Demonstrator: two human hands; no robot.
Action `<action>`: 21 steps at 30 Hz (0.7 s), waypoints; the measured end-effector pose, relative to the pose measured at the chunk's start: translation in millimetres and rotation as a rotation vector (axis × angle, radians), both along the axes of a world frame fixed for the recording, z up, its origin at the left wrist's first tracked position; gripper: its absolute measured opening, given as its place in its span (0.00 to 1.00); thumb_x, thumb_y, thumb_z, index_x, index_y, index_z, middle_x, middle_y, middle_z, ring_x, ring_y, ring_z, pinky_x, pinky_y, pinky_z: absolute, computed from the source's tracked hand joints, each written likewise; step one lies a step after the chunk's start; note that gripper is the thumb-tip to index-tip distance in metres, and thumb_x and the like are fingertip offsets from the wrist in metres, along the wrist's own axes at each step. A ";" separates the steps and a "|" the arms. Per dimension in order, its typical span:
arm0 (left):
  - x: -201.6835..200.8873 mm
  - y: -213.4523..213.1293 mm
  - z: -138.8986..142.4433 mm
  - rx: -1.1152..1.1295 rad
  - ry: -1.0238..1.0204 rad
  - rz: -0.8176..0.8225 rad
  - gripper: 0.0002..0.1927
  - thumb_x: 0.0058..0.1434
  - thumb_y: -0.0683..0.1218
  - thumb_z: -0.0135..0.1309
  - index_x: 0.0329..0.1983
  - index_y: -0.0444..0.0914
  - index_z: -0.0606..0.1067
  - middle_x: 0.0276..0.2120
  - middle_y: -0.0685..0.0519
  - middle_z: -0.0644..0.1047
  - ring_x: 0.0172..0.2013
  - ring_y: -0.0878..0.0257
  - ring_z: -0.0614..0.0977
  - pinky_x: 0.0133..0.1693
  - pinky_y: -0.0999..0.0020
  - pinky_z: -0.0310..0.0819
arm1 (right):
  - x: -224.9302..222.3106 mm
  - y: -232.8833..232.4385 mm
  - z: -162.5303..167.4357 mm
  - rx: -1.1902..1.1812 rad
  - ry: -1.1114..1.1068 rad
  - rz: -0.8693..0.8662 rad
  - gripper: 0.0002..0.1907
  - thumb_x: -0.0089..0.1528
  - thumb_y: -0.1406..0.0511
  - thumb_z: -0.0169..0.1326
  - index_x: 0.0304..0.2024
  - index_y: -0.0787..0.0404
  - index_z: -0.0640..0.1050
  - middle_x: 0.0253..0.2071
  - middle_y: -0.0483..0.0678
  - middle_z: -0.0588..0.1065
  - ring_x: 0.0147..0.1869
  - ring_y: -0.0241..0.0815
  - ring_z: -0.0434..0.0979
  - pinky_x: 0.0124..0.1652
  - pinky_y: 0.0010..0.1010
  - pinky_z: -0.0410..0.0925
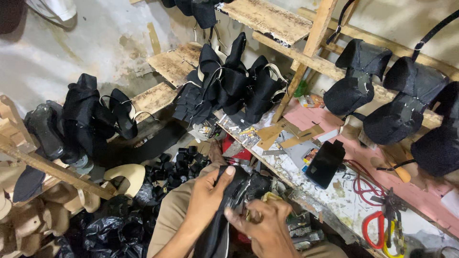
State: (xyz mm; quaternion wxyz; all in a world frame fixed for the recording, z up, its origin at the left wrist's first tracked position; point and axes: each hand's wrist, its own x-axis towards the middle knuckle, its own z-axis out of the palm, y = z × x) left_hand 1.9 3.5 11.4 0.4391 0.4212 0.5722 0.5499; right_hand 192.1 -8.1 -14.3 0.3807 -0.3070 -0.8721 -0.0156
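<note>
Head-camera footage looked down on a cluttered shoe-making corner, where a person sat with both hands low in the centre of the frame, working on a black shoe upper held over the lap. The left hand was clenched around the upper's left side, thumb laid across the top of the dark material, fingers wrapped behind it. The right hand gripped the lower right part of the same piece, its fingers curled in against the fabric; whether it also pinched a small tool could not be told. Tan trousers showed beneath the forearms. Just right of the hands ran a stained wooden workbench, slanting from the middle of the frame to the lower right, littered with scraps. On it lay a black rectangular phone-like object, cardboard pattern pieces above it, a red cord to its right, and red-handled pliers near the lower right corner. Along the upper right, black lasted shoes rested on a slanted wooden rack. More black shoe uppers stood crowded in the upper middle, with others at the left. A heap of small black heel blocks lay on the floor just above the left hand, a pale wooden last to their left, and crumpled black plastic bags filled the lower left.
</note>
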 end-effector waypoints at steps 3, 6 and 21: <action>-2.1 4.0 -10.2 -0.090 -0.165 -0.080 0.20 0.67 0.56 0.54 0.33 0.33 0.82 0.23 0.61 0.77 0.24 0.75 0.71 0.27 0.76 0.65 | -1.8 -0.1 3.8 -0.052 -0.059 -0.131 0.32 0.56 0.73 0.54 0.60 0.36 0.78 0.47 0.45 0.71 0.52 0.46 0.61 0.53 0.45 0.52; -4.3 6.5 -17.0 -0.115 -0.289 -0.163 0.20 0.67 0.56 0.54 0.33 0.35 0.81 0.22 0.61 0.76 0.21 0.76 0.71 0.23 0.76 0.63 | -3.0 -2.8 2.5 -0.027 -0.120 -0.192 0.32 0.57 0.72 0.54 0.59 0.34 0.78 0.45 0.43 0.70 0.53 0.45 0.63 0.51 0.47 0.51; -10.6 29.6 -11.6 0.202 0.238 0.366 0.18 0.74 0.53 0.49 0.39 0.31 0.70 0.31 0.51 0.71 0.34 0.66 0.69 0.36 0.70 0.66 | -48.7 -23.1 5.1 -1.050 0.736 0.110 0.60 0.53 0.67 0.62 0.77 0.54 0.38 0.77 0.53 0.50 0.74 0.56 0.59 0.64 0.44 0.58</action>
